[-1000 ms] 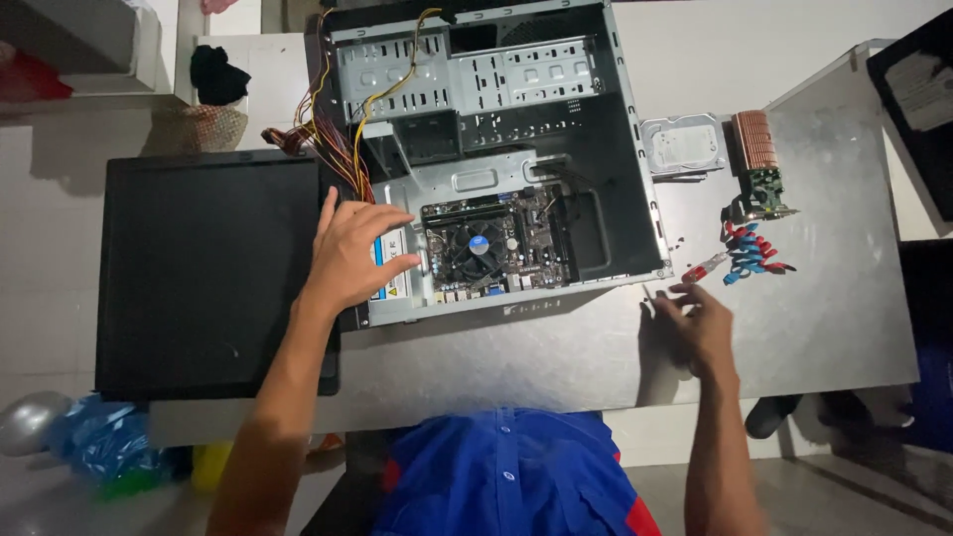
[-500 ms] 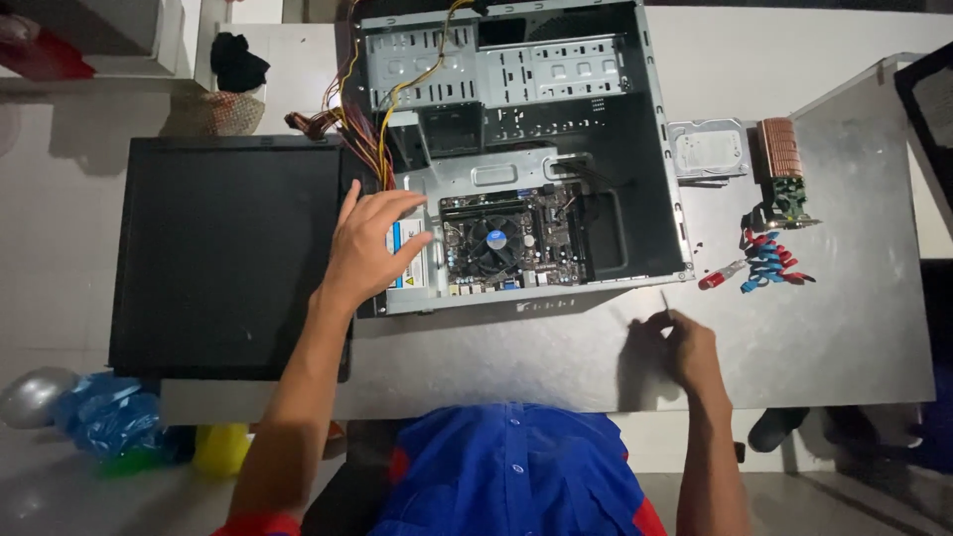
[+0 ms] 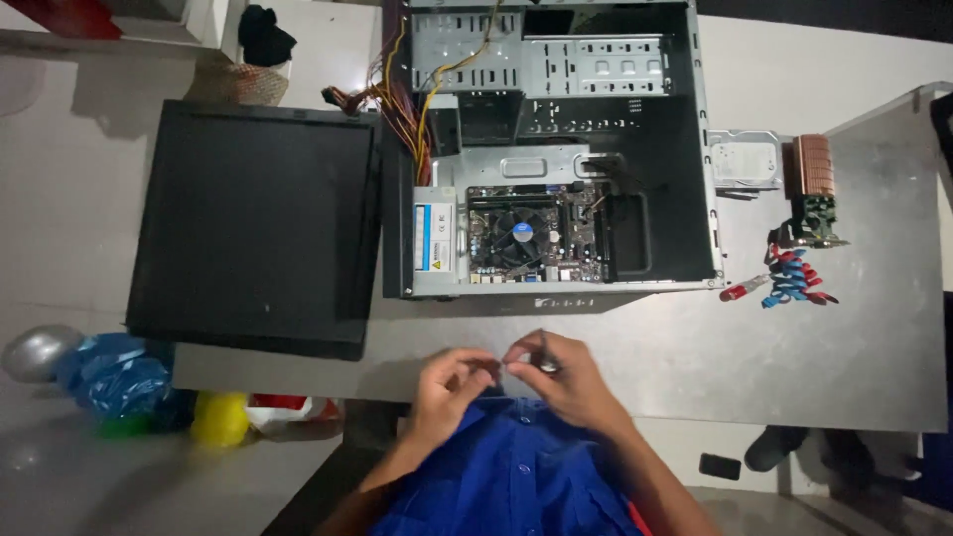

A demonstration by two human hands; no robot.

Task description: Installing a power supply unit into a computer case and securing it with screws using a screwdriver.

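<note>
**Grey table, hands together at its near edge**

Grey metal table (image 3: 695, 347) carries an open computer case (image 3: 556, 149) lying on its side. Both hands meet at the near edge, just in front of a blue shirt (image 3: 516, 476). The left hand (image 3: 447, 382) has its fingers curled in, fingertips pinched toward the right hand (image 3: 561, 382), which is closed around a thin screwdriver (image 3: 543, 349) whose shaft points up toward the case. What sits between the fingertips is too small to tell. The screwdriver lies well apart from the case, near its front edge.

Inside the case sit a motherboard (image 3: 536, 238) with a round cooler fan (image 3: 521, 233) in the lower part, a bundle of coloured wires (image 3: 407, 109) at the left wall, and bare drive bays (image 3: 586, 65) above. A black side panel (image 3: 258, 223) lies just left of the case. To the right rest a drive (image 3: 745, 159), a card with a copper heatsink (image 3: 816, 189), and red and blue cables (image 3: 789, 278).
</note>
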